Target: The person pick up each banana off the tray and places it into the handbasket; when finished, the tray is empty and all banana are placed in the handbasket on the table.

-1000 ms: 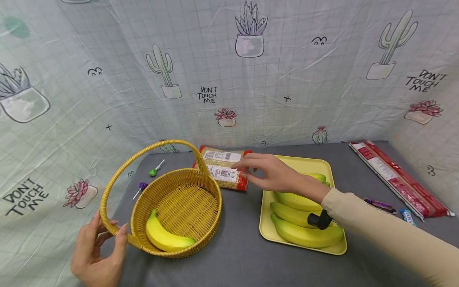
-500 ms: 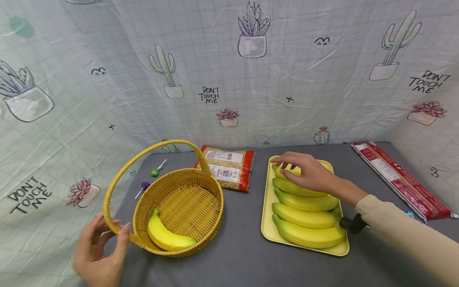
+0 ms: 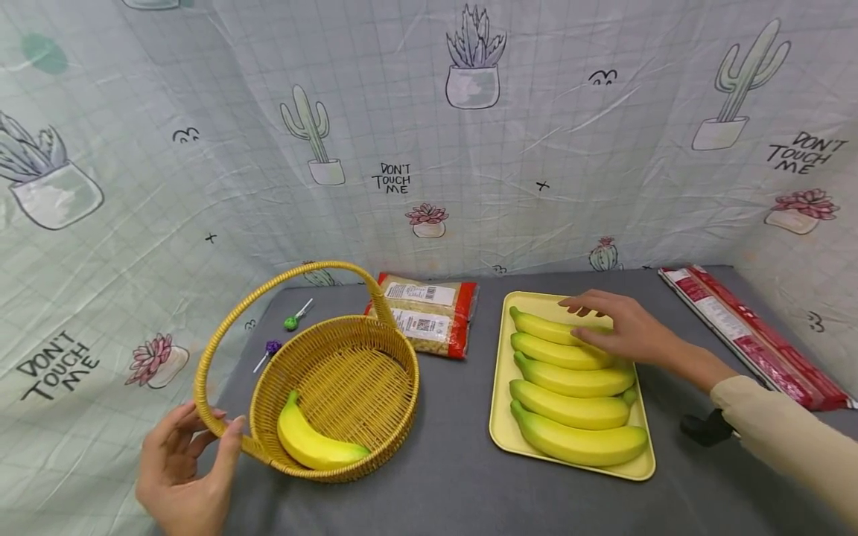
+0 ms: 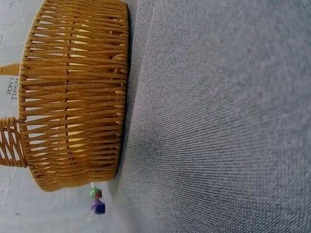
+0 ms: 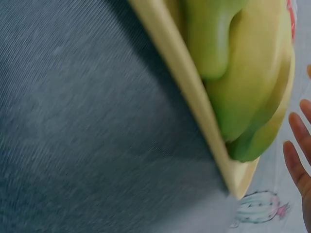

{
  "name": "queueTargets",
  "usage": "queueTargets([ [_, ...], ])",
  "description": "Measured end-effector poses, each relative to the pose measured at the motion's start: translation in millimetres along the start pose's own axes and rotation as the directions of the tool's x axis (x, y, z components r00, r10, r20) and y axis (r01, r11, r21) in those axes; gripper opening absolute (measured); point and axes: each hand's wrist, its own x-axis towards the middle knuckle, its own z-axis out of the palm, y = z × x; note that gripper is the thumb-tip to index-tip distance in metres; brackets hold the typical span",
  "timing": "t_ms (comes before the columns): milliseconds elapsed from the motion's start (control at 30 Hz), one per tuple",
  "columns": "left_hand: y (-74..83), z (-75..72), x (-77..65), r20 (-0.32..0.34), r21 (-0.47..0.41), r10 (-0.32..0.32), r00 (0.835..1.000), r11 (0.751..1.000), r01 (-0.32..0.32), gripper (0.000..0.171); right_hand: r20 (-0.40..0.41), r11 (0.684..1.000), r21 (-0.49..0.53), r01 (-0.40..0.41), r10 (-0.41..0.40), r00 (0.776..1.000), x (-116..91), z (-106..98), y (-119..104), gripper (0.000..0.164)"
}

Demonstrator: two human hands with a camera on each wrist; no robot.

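My left hand (image 3: 184, 476) holds the base of the handle on a round yellow wicker basket (image 3: 355, 387), thumb on one side and fingers on the other. One banana (image 3: 311, 439) lies inside, along the near wall. The left wrist view shows the basket's woven side close up, without the hand. To the right, a pale yellow tray (image 3: 501, 409) carries several bananas (image 3: 576, 443) in a row. My right hand (image 3: 623, 331) is over the tray's far right corner, fingers extended and holding nothing, overlapping the farthest banana's end. Its fingertips (image 5: 294, 150) enter the right wrist view from the right.
Behind the basket lies a clear packet (image 3: 429, 327) with red ends. A green lollipop (image 3: 291, 323) and a purple lollipop (image 3: 272, 347) lie to its left. At far right is a long red packet (image 3: 751, 327). A printed cloth (image 3: 536, 134) hangs behind the grey table.
My right hand has moved right, from beside the packet across the tray to its far right corner, uncovering the bananas. The left hand keeps its hold on the basket handle.
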Motion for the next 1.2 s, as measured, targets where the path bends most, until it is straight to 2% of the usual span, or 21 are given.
queueTargets([
  [200, 0.1, -1.8, 0.0, 0.021, 0.009, 0.004, 1.0, 1.0, -0.004, 0.054, 0.033, 0.994, 0.054, -0.098, 0.097, 0.995, -9, 0, 11, 0.05],
  [333, 0.3, -1.4, 0.7, 0.022, 0.0, 0.009, 1.0, 1.0, -0.009, 0.054, 0.055, 0.986, 0.106, -0.131, 0.126, 0.991, -10, 3, 14, 0.05],
  [567, 2.5, -1.8, 1.5, 0.044, -0.012, -0.002, 0.999, 1.0, 0.003, 0.053, 0.079, 0.978, 0.151, -0.144, 0.133, 0.988, -4, 13, 15, 0.05],
  [733, 3.0, -4.1, 1.9, 0.069, 0.009, -0.039, 0.997, 0.999, 0.039, 0.053, 0.095, 0.974, 0.165, -0.157, 0.143, 0.985, -1, 18, 16, 0.049],
  [1033, -0.4, -7.3, 1.1, 0.068, 0.028, -0.05, 0.996, 0.998, 0.048, 0.054, 0.105, 0.988, 0.107, -0.109, 0.098, 0.99, 5, 20, 21, 0.041],
  [1200, -1.0, -8.8, -0.3, 0.064, 0.035, -0.053, 0.997, 0.998, 0.051, 0.054, 0.121, 0.989, 0.091, -0.115, 0.103, 0.987, 7, 21, 23, 0.043],
])
